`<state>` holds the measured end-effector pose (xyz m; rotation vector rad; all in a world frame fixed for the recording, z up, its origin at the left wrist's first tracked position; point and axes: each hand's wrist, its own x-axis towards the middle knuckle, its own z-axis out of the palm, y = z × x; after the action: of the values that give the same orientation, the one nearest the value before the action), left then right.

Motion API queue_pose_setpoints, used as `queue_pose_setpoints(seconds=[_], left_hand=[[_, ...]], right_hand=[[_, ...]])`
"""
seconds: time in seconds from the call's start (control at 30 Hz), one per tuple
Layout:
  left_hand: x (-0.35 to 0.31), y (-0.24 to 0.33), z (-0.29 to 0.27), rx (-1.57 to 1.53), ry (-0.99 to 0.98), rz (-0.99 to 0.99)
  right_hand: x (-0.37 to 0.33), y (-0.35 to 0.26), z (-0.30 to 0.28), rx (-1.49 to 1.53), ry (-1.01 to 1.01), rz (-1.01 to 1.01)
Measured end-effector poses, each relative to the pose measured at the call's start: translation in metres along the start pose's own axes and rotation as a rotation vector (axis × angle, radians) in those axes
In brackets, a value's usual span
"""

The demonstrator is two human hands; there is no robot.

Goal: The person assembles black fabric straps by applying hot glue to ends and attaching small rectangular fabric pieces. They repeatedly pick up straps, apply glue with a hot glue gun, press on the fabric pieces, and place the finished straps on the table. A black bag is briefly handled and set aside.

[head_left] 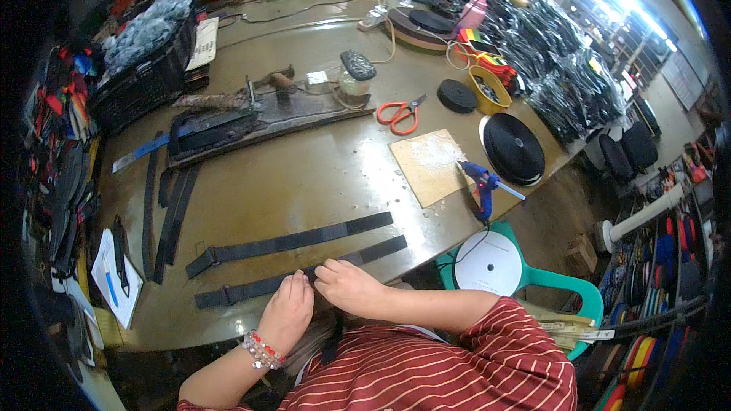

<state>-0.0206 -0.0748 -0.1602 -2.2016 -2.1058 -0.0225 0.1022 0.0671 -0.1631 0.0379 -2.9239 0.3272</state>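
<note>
1. Well, the nearer black strap (255,289) lies along the bench (304,183) near its front edge; I judge it light, flexible, best held by its long edges.
2. My left hand (292,303) and right hand (346,287) angle inward over it, fingers bunched; whether they pinch it, I can't quite tell.

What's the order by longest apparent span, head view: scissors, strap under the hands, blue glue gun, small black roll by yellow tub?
Strap, easily
Glue gun, stick included
Scissors, farther from camera
Small black roll
</note>
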Motion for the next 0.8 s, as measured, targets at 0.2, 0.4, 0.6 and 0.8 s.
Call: queue_pose_setpoints(seconds=[0.2,0.4,0.6,0.8], left_hand=[[-0.008,-0.007,0.007,-0.31,0.193,-0.071],[-0.052,-0.023,-0.001,-0.289,0.226,-0.602],[-0.015,-0.05,0.023,-0.169,0.334,-0.616],[0.06,-0.085,0.04,-0.212,0.322,-0.571]], right_hand=[[0.001,0.042,-0.014,0.305,-0.184,0.119],[-0.031,0.083,-0.054,0.194,0.046,0.211],[-0.057,0.081,-0.036,0.106,0.078,0.161],[-0.072,0.028,-0.024,0.108,0.111,0.343]])
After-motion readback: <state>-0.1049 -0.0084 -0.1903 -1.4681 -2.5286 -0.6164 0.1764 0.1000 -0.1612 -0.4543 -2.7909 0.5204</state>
